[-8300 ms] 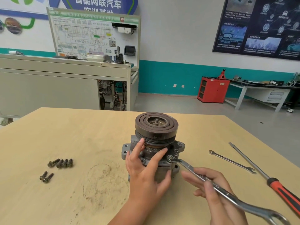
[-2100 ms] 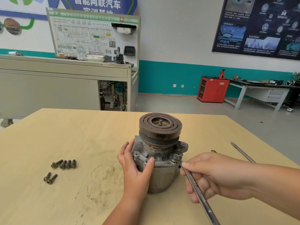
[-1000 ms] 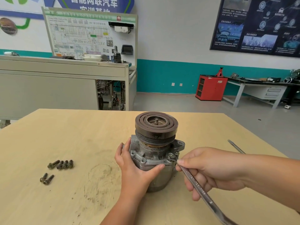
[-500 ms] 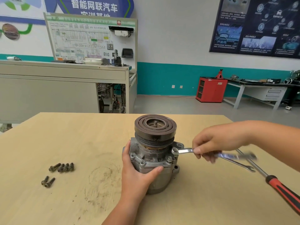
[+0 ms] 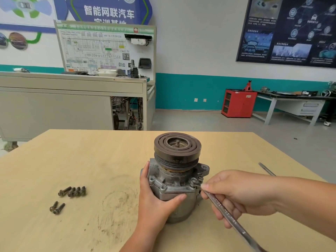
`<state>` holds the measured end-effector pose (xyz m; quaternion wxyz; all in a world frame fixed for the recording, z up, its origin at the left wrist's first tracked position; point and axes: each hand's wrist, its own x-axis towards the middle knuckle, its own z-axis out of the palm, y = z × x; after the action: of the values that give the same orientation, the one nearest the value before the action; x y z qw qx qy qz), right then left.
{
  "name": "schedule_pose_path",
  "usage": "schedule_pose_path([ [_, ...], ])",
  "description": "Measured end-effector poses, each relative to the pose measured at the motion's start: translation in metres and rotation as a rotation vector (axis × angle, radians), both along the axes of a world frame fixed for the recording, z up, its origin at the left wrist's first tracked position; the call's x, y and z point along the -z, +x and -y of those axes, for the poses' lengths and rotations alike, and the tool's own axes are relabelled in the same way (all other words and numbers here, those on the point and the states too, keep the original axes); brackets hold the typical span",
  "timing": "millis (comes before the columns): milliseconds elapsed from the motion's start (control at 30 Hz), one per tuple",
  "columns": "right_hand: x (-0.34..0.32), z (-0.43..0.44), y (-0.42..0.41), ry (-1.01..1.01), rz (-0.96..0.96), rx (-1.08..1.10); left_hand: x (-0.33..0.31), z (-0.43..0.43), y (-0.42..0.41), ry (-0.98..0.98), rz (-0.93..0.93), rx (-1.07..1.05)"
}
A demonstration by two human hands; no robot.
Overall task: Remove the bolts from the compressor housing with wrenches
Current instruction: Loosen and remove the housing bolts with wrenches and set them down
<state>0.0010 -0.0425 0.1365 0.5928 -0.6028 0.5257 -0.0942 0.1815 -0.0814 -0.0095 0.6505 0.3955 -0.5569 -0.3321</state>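
The left hand [image 5: 154, 202] gripped the compressor housing [image 5: 174, 190] on the tabletop [image 5: 91, 160], fingers wrapped round it, while the right hand's [image 5: 241, 195] fingers clamped the wrench [image 5: 229, 217] seated on a bolt [image 5: 194, 181].

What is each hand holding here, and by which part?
The left hand grips the compressor housing around its body, thumb across the front. The right hand holds the wrench by its shank, just behind the head.

A red cabinet [image 5: 238, 103] stands on grey floor [image 5: 190, 120] against a teal-banded wall [image 5: 190, 51].
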Motion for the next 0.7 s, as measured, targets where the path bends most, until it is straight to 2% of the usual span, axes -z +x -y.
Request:
schedule_pose_path([
  [100,-0.019,0.015,-0.012,-0.131,-0.333,-0.192,0.002,0.002,0.001,0.002,-0.005,0.006],
  [200,-0.037,0.038,-0.016,-0.403,-0.731,-0.320,0.003,0.002,0.002,0.005,-0.004,0.015],
  [233,-0.038,0.045,-0.015,-0.508,-0.806,-0.330,0.003,0.002,0.002,0.006,-0.005,0.020],
  [300,-0.036,0.057,-0.013,-0.671,-0.840,-0.348,0.002,0.001,0.003,0.003,-0.009,0.033],
  [367,-0.037,0.062,-0.018,-0.668,-0.800,-0.379,0.001,0.001,0.004,0.000,-0.009,0.042],
  [500,-0.046,0.050,-0.045,-0.409,-0.700,-0.335,0.002,0.001,0.004,0.014,-0.010,0.042],
  [700,-0.010,0.004,-0.029,-0.017,0.015,-0.022,-0.001,-0.001,-0.001,0.006,0.026,0.026],
])
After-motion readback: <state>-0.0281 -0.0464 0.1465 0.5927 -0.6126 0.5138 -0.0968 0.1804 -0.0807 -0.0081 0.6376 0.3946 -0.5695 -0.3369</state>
